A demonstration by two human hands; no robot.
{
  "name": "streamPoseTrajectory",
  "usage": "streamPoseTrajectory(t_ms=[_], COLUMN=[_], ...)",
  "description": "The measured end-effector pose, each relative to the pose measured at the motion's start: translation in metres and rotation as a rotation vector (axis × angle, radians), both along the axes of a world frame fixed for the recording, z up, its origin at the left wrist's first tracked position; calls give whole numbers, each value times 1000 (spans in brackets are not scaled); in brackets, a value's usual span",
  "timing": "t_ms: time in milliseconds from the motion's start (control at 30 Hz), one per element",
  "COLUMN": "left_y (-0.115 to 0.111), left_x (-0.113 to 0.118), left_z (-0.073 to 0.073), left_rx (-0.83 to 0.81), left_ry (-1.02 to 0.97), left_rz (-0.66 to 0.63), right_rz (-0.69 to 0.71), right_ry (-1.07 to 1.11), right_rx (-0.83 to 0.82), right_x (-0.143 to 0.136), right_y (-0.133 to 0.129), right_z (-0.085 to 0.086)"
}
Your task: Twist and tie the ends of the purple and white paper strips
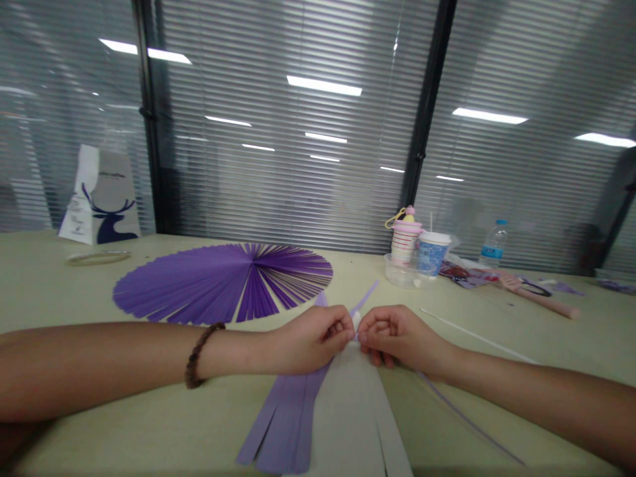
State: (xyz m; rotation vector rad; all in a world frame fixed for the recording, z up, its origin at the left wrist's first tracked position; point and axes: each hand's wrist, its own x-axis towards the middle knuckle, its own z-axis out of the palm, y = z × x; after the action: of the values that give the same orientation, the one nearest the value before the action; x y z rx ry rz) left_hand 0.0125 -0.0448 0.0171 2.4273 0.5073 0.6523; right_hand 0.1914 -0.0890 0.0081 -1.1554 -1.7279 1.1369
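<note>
My left hand [315, 339] and my right hand [397, 334] meet near the middle, fingertips pinched close together. Between them is the narrow, gathered top of a white pleated paper piece [350, 417] that widens toward the table's front edge. A lilac pleated paper piece [293, 417] lies partly under my left hand, its lower end split into strips. One thin purple ribbon [472, 421] trails from my right hand toward the lower right. Just beyond the fingers a lilac strip [366, 295] sticks out. The pinched spot itself is largely hidden by my fingers.
A round purple pleated paper fan [209, 278] lies beyond my left arm. To the right are a pink-lidded cup [405, 244], a blue paper cup [433, 255], a water bottle [494, 244] and a thin white stick [477, 334]. A white deer-print bag [102, 195] stands far left.
</note>
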Motion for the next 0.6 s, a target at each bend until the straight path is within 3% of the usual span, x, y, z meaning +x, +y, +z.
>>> streamPoseTrajectory(t_ms=[600], left_y=[0], left_x=[1], left_z=[-1], left_rx=[-51], left_ry=[-10], left_rz=[-23], right_rz=[-3], right_ry=[-13], right_rx=[11], right_x=[-1], right_y=[-2], right_z=[1])
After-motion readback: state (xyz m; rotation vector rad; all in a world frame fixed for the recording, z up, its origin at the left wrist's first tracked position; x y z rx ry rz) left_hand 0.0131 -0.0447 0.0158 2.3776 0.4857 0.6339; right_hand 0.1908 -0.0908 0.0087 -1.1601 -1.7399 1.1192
